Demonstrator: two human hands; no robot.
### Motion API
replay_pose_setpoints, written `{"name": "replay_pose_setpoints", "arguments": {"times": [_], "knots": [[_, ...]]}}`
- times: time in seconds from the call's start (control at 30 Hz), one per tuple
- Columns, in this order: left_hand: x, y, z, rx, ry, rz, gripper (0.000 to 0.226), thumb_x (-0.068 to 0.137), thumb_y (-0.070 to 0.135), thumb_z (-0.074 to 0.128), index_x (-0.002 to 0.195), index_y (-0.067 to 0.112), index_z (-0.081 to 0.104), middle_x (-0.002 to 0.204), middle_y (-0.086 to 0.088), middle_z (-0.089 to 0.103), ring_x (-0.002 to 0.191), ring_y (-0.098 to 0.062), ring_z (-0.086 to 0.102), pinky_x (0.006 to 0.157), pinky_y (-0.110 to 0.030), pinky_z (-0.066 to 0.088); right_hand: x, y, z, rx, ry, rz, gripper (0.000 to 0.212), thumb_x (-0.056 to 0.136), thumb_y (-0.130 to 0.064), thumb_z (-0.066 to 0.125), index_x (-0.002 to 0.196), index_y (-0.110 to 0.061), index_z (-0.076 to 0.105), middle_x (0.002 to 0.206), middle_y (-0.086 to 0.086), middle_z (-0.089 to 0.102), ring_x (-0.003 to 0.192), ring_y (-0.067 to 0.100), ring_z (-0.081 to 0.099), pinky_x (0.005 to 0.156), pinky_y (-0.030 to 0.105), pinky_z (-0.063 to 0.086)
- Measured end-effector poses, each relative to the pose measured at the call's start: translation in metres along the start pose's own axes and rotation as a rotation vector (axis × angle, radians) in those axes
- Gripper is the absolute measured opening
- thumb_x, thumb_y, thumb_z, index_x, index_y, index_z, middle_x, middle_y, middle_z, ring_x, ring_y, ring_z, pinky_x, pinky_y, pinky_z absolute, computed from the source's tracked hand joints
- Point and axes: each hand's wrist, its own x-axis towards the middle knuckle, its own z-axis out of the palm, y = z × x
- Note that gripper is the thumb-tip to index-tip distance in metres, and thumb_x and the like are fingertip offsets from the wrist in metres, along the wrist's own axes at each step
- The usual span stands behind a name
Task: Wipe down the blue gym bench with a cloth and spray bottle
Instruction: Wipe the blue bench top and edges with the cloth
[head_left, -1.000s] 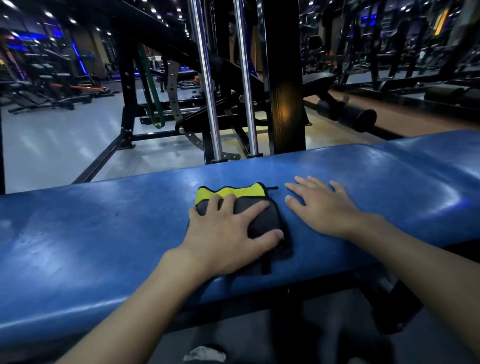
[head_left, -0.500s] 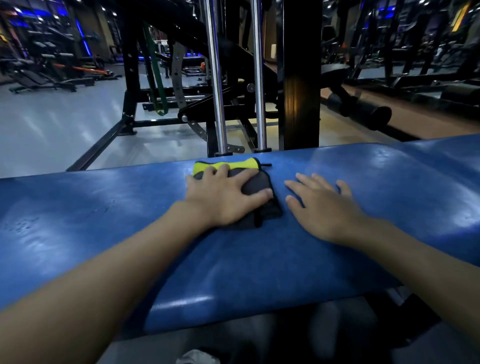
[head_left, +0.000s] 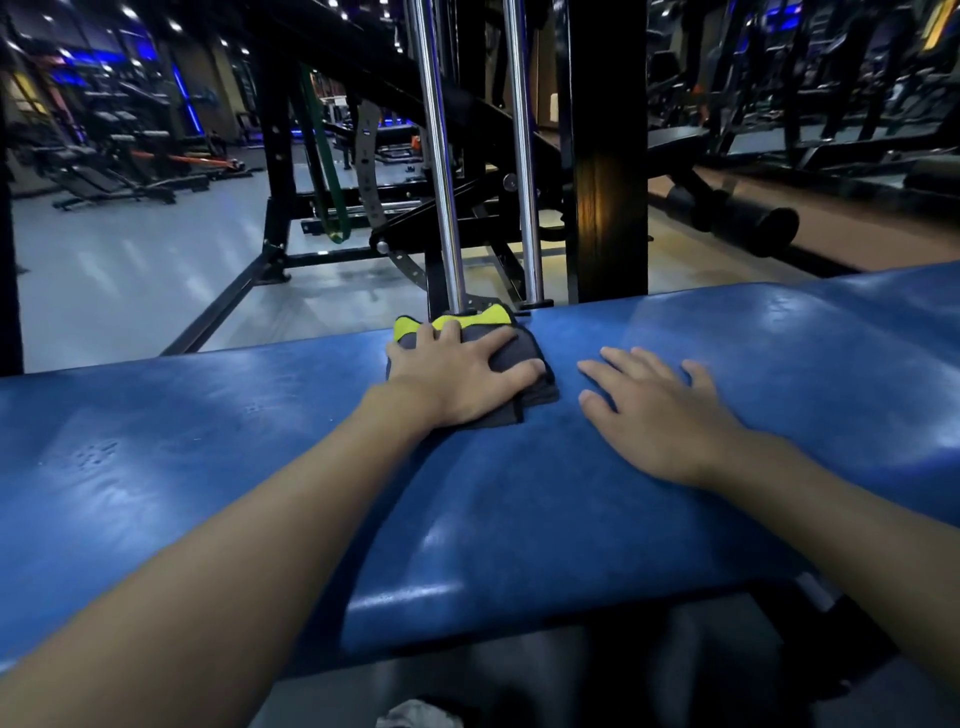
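The blue gym bench (head_left: 519, 519) runs across the whole view from left to right. A folded dark grey cloth with a yellow edge (head_left: 514, 353) lies at the bench's far edge, its yellow part hanging just over it. My left hand (head_left: 457, 374) presses flat on the cloth with fingers spread. Beside it, my right hand (head_left: 660, 410) rests flat and bare on the pad, fingers apart, holding nothing. No spray bottle is in view.
Right behind the bench stand two chrome guide rods (head_left: 441, 156) and a thick black post (head_left: 608, 156) of a machine. A black frame leg (head_left: 228, 301) slants across the grey floor. Foam roller pads (head_left: 753, 223) sit at the right.
My left hand has pushed the cloth away from me, from the middle of the pad to its far edge. My right hand has stayed flat in about the same spot.
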Motion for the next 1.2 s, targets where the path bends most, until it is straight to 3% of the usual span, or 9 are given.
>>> {"name": "replay_pose_setpoints", "arguments": {"times": [0.23, 0.4, 0.53, 0.7, 0.87, 0.97, 1.1, 1.2], "knots": [[-0.112, 0.011, 0.004, 0.058, 0.017, 0.073, 0.089, 0.062, 0.092, -0.003, 0.145, 0.062, 0.014, 0.149, -0.001, 0.032, 0.142, -0.028, 0.021, 0.110, -0.059, 0.022, -0.007, -0.001, -0.003, 0.020, 0.017, 0.001, 0.053, 0.103, -0.049, 0.021, 0.153, -0.034, 0.028, 0.165, -0.006, 0.018, 0.152, 0.016, 0.010, 0.119, 0.055, 0.005], [-0.155, 0.017, 0.004, 0.020, 0.033, 0.088, 0.091, 0.061, 0.090, -0.005, 0.146, 0.059, 0.007, 0.159, -0.001, 0.017, 0.149, -0.025, 0.007, 0.114, -0.063, 0.015, -0.013, -0.007, -0.013, 0.001, 0.107, -0.017, 0.043, 0.103, -0.043, 0.031, 0.136, -0.025, 0.052, 0.147, -0.004, 0.046, 0.142, 0.017, 0.030, 0.115, 0.056, 0.013], [-0.146, 0.013, 0.009, 0.054, 0.092, 0.095, 0.090, 0.061, 0.091, -0.001, 0.145, 0.060, 0.008, 0.156, 0.004, 0.025, 0.147, -0.026, 0.015, 0.110, -0.059, 0.024, -0.013, -0.013, -0.012, 0.084, 0.084, -0.068, 0.049, 0.103, -0.046, 0.032, 0.149, -0.032, 0.038, 0.159, -0.008, 0.032, 0.149, 0.014, 0.021, 0.119, 0.053, 0.012], [-0.084, -0.005, 0.004, 0.001, 0.040, 0.063, 0.090, 0.060, 0.094, 0.001, 0.143, 0.064, 0.016, 0.156, 0.005, 0.030, 0.146, -0.025, 0.021, 0.111, -0.060, 0.022, -0.012, -0.014, -0.004, 0.012, -0.038, -0.041, 0.054, 0.103, -0.053, 0.020, 0.155, -0.039, 0.020, 0.167, -0.010, 0.008, 0.153, 0.016, 0.001, 0.120, 0.056, 0.000], [0.006, -0.028, -0.001, -0.018, 0.012, -0.009, 0.080, 0.068, 0.096, 0.012, 0.142, 0.066, 0.020, 0.157, 0.001, 0.033, 0.147, -0.030, 0.025, 0.108, -0.062, 0.024, -0.011, -0.016, 0.001, -0.010, -0.031, -0.045, 0.056, 0.101, -0.057, 0.015, 0.155, -0.041, 0.016, 0.167, -0.011, 0.005, 0.153, 0.016, -0.001, 0.120, 0.056, 0.001], [0.038, -0.031, -0.006, -0.016, -0.001, -0.064, 0.085, 0.063, 0.096, 0.008, 0.141, 0.066, 0.021, 0.153, -0.003, 0.038, 0.143, -0.033, 0.030, 0.109, -0.063, 0.024, -0.011, -0.015, 0.002, -0.012, -0.023, -0.049, 0.056, 0.101, -0.056, 0.015, 0.155, -0.041, 0.016, 0.167, -0.011, 0.004, 0.153, 0.016, -0.002, 0.120, 0.056, 0.000], [0.036, -0.030, -0.004, 0.009, -0.009, -0.061, 0.082, 0.070, 0.095, 0.010, 0.145, 0.063, 0.019, 0.154, -0.005, 0.034, 0.144, -0.034, 0.027, 0.108, -0.063, 0.022, -0.012, -0.016, 0.001, -0.006, -0.039, -0.043, 0.056, 0.101, -0.056, 0.014, 0.155, -0.041, 0.014, 0.167, -0.011, 0.003, 0.153, 0.016, -0.002, 0.119, 0.056, 0.000], [0.005, -0.028, -0.001, -0.008, -0.016, -0.041, 0.088, 0.064, 0.096, 0.006, 0.145, 0.064, 0.018, 0.157, -0.003, 0.030, 0.146, -0.032, 0.021, 0.110, -0.063, 0.022, -0.013, -0.017, -0.002, 0.000, -0.053, -0.035, 0.056, 0.101, -0.056, 0.014, 0.155, -0.041, 0.014, 0.167, -0.011, 0.002, 0.153, 0.016, -0.002, 0.120, 0.055, -0.001]]}}
